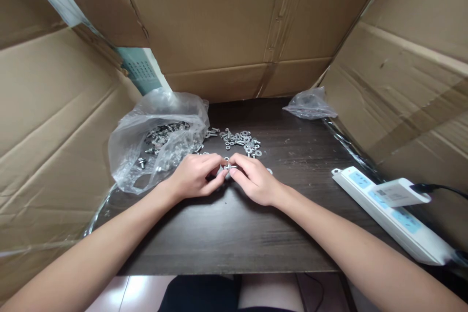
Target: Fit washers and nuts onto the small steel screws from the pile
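My left hand and my right hand meet fingertip to fingertip just above the dark table. Between them a small silver bolt lies sideways, pinched from both ends. A washer or nut seems to sit on it, but the fingers cover part of it. Just beyond my fingertips lies a loose pile of bolts, nuts and washers. To the left, a clear plastic bag lies open with many screws and bolts inside, its near edge close to my left hand.
Cardboard walls enclose the dark wooden table at the back and sides. A small clear bag rests at the back right. On the right lies a white power strip with a plugged-in adapter and a black cable.
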The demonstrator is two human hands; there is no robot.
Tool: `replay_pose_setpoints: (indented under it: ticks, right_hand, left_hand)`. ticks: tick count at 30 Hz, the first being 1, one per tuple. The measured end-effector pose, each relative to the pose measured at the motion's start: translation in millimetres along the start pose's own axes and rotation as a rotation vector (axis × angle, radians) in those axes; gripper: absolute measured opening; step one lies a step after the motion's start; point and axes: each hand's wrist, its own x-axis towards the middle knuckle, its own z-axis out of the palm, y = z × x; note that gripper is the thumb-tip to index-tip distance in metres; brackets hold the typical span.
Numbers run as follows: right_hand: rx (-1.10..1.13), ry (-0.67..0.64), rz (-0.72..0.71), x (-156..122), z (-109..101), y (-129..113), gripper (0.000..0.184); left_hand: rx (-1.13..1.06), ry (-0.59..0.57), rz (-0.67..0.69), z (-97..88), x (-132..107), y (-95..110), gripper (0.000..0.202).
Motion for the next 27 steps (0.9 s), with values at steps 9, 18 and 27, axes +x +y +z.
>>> replay_pose_setpoints:
  ticks: [9, 18, 27]
  right_hand:
    - [-0.023, -0.028, 0.002, 1.5, 0.8, 0.3, 0.029]
    - [-0.016, -0.012, -0.017, 1.5, 1.4, 0.5, 0.027]
    - [-0.012, 0.045, -0.044, 0.7, 1.8, -1.0, 0.014]
  left_hand:
    - [0.013, -0.011, 0.009, -0.5, -0.1, 0.6, 0.014]
    - [0.010, -0.027, -0.011, 0.3, -0.7, 0.4, 0.014]
    - [-0.001, -0.044, -0.013, -1.2, 0.0, 0.8, 0.013]
